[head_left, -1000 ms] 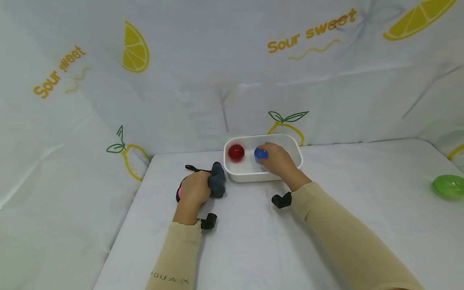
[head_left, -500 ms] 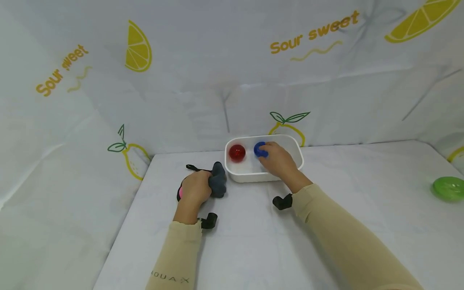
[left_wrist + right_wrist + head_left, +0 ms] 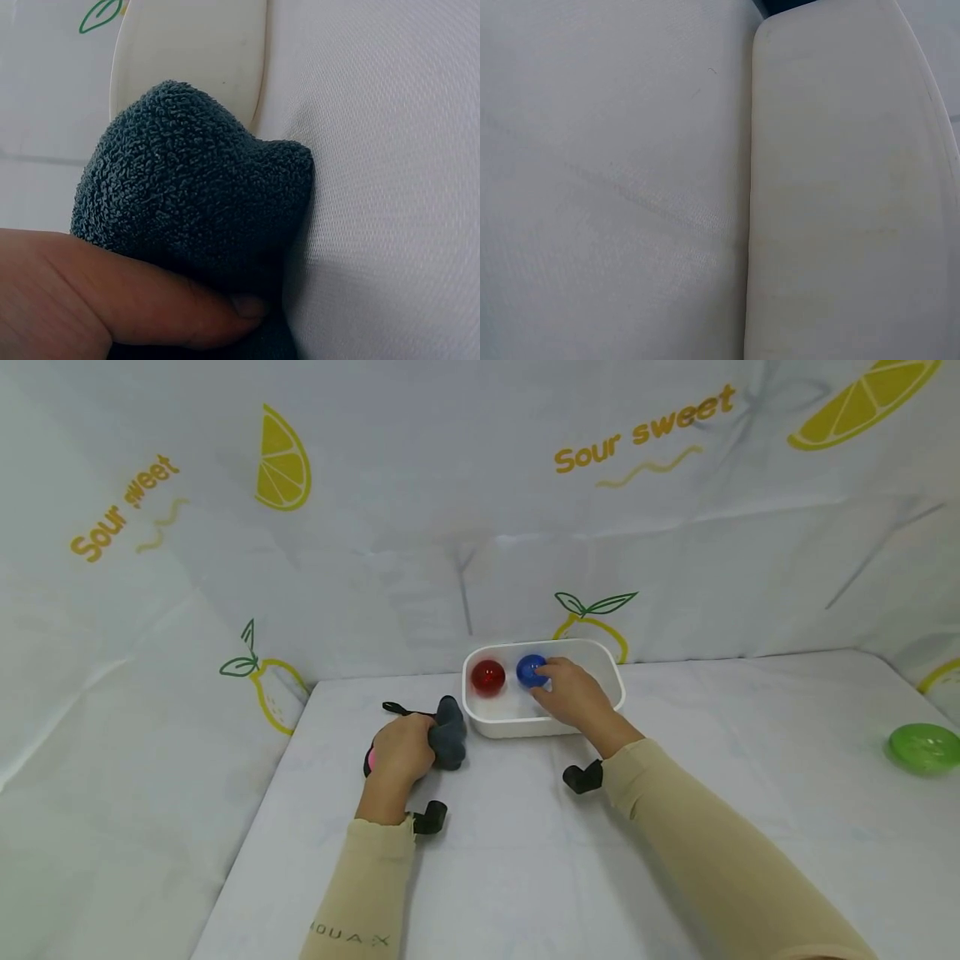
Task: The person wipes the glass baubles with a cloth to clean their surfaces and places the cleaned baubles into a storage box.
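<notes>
Grasping the blue ball (image 3: 531, 669), right hand (image 3: 572, 696) reaches inside the tub (image 3: 617, 675), its long axis left-right.

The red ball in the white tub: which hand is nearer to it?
Right. The right hand reaches into the white tub, touching the blue ball beside the red ball; the left hand grips a dark cloth outside it.

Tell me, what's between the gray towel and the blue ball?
The red ball lies between them, inside the white tub, whose left wall is there too. The head view shows the gray towel outside the tub and the blue ball inside.
</notes>
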Action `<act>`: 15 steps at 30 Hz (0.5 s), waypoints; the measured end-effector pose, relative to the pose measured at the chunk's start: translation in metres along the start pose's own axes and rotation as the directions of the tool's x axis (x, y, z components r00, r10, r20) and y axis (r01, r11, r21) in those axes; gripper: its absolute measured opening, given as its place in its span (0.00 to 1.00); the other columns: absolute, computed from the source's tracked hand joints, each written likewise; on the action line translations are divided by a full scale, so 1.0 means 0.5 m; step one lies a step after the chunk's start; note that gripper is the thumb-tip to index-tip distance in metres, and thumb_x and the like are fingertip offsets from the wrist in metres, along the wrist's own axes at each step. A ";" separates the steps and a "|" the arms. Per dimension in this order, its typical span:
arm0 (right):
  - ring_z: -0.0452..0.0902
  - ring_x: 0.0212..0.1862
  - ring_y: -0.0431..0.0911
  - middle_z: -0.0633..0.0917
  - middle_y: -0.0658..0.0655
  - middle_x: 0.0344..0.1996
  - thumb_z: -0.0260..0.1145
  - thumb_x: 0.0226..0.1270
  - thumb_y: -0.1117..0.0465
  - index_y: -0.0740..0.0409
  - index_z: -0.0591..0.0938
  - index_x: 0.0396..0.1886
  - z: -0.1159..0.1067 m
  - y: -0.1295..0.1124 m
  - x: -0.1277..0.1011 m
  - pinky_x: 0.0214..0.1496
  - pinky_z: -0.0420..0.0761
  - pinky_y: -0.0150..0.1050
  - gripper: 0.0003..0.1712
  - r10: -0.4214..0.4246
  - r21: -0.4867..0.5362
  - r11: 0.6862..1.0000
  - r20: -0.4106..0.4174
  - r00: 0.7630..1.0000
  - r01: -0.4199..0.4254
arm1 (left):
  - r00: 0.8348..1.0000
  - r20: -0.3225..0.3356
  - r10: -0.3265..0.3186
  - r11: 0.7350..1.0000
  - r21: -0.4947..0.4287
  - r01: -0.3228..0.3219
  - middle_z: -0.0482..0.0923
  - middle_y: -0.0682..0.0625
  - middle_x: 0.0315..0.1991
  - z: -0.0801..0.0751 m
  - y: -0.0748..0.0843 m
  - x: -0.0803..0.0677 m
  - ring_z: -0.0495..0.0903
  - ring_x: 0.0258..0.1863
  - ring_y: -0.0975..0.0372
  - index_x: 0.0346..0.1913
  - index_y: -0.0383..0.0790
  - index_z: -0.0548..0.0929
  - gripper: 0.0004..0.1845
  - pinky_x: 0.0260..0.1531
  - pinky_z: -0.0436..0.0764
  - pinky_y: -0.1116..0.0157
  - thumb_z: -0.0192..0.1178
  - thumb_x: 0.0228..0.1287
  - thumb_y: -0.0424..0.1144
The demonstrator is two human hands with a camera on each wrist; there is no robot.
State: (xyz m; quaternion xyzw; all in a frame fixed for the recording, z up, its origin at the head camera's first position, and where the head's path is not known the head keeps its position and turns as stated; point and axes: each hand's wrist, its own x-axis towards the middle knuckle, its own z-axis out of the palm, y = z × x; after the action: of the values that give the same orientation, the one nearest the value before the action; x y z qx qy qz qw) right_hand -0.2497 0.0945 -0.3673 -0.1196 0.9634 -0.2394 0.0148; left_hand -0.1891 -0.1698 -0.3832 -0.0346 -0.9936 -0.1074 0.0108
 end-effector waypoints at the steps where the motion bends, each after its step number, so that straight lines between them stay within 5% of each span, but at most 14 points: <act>1: 0.64 0.71 0.61 0.69 0.66 0.69 0.62 0.70 0.54 0.61 0.75 0.66 0.000 -0.001 0.000 0.72 0.64 0.56 0.28 0.001 -0.002 1.000 0.002 1.000 -0.001 | 1.000 0.001 0.001 1.000 0.000 -0.001 0.87 0.46 0.42 0.000 -0.001 0.000 0.84 0.41 0.52 0.42 0.47 0.89 0.18 0.40 0.82 0.50 0.64 0.50 0.25; 15: 0.64 0.70 0.61 0.70 0.66 0.69 0.62 0.69 0.52 0.60 0.75 0.67 0.002 0.001 0.001 0.72 0.65 0.56 0.29 0.011 -0.008 1.000 0.007 1.000 -0.011 | 1.000 0.005 -0.005 1.000 -0.018 0.005 0.87 0.46 0.44 0.000 -0.003 -0.001 0.84 0.43 0.51 0.45 0.48 0.89 0.19 0.41 0.82 0.49 0.64 0.51 0.25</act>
State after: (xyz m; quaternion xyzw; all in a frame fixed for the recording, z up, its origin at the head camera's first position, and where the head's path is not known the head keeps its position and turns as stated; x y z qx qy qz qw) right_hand -0.2503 0.0944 -0.3682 -0.1150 0.9650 -0.2349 0.0192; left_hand -0.1889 -0.1714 -0.3835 -0.0325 -0.9926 -0.1164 0.0079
